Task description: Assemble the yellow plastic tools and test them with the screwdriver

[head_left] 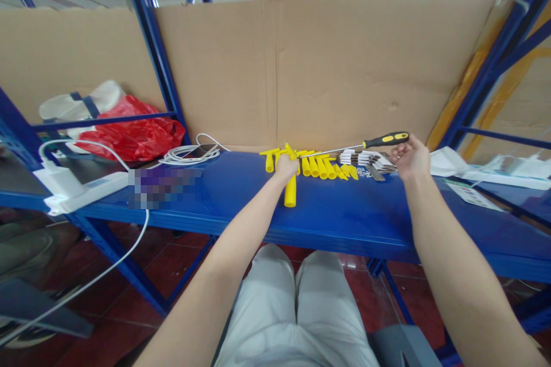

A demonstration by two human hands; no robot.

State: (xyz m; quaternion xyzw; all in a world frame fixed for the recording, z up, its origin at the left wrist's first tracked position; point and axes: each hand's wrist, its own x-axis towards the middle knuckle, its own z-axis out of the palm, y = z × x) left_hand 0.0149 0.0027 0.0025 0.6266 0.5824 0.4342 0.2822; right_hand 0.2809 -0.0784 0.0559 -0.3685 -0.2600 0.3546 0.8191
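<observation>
My left hand [286,168] is closed around a yellow plastic handle [290,192] with a crosswise head, held just above the blue shelf. My right hand [413,159] grips the butt of a long screwdriver [386,139] with a black and yellow handle. The screwdriver's shaft points left, and its tip meets the head of the held yellow handle; the exact contact is too small to tell. Several similar yellow handles [314,167] lie in a row beside my left hand. Small yellow pieces [346,171], a metal blade [376,173] and tiny white or silvery bits [364,172] lie between my hands.
White and brown flat pieces [357,157] are stacked behind the blade. At left are a white power strip [92,192], a coiled white cable [189,155] and a red plastic bag [133,132]. Cardboard [336,69] backs the blue shelf [241,183]. Blue posts flank it.
</observation>
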